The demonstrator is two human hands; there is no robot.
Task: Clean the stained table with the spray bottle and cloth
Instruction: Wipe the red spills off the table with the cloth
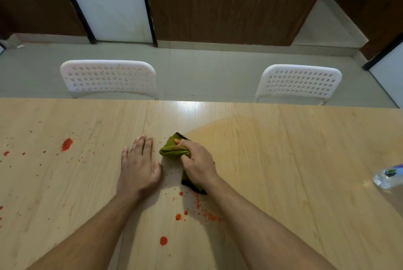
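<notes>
Light wood-grain worktop [283, 149] before two white chairs [109, 78]. The right hand [197, 163] grasps a bunched green cloth [173, 148], pressed on the worktop. The left hand [139, 165] lies flat, fingers straight, just left of the cloth. Red stains [66, 144] spread left of the cloth and nearer the person; the spray bottle [387, 175] lies well to its right. Wiping likely proceeds leftward, where the right hand is nearer.
</notes>
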